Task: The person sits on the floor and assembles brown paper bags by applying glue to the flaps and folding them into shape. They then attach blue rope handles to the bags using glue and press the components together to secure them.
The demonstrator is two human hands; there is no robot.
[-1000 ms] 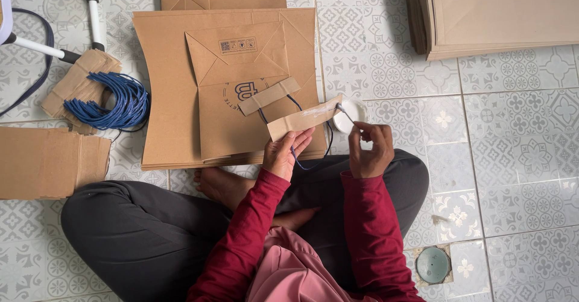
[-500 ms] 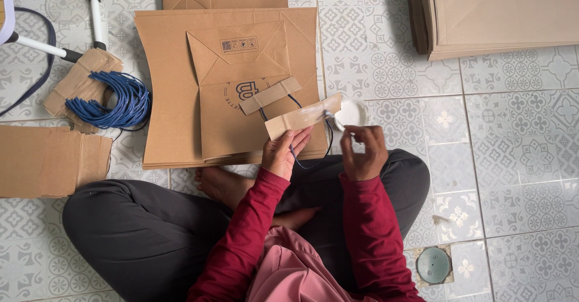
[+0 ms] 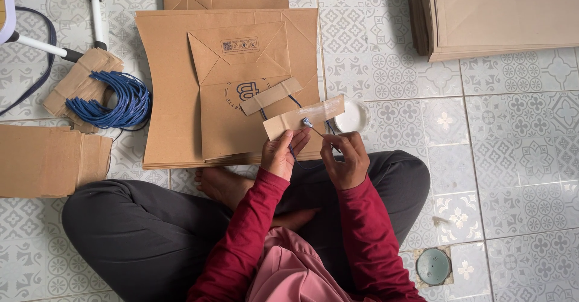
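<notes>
Above our lap, the cardboard strip hung over the flat paper bags. Our left hand pinched its lower edge, steadying it, while our right hand closed on a thin stick, dabbing glue beside the white dish.

**Hands gluing a cardboard strip over flat paper bags**

Seated cross-legged on patterned tiles; left hand pinches a cardboard strip; right hand holds a thin brush against it; small white dish just beside; blue cords lie left.
</notes>
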